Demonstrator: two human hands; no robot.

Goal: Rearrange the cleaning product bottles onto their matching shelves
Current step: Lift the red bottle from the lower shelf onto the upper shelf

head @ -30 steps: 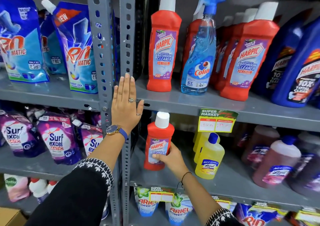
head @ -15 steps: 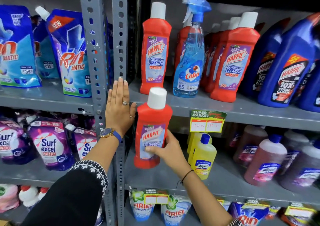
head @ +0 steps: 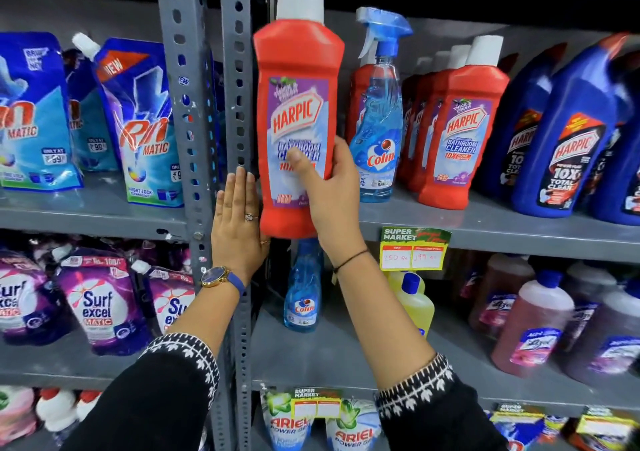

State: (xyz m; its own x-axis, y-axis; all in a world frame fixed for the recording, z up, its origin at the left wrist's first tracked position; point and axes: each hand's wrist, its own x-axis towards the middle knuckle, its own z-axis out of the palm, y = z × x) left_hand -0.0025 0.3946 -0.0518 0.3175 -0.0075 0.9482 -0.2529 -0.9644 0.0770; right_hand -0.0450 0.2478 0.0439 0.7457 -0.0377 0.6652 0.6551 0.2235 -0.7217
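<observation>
My right hand grips a red Harpic bathroom cleaner bottle with a white cap, held upright in front of the upper shelf, close to the camera. More red Harpic bottles stand on that shelf behind a blue Colin spray bottle. My left hand lies flat and open against the grey upright post, just left of the held bottle's base. A second Colin spray bottle stands on the lower shelf beneath the held bottle.
Blue Harpic bottles fill the upper shelf's right end. Yellow and pink floor cleaner bottles stand on the lower shelf. Rin and Surf Excel pouches fill the left bay. A price tag hangs on the shelf edge.
My right hand has lifted the red Harpic bottle from the lower shelf up to the level of the upper shelf. The left hand stays on the post.
</observation>
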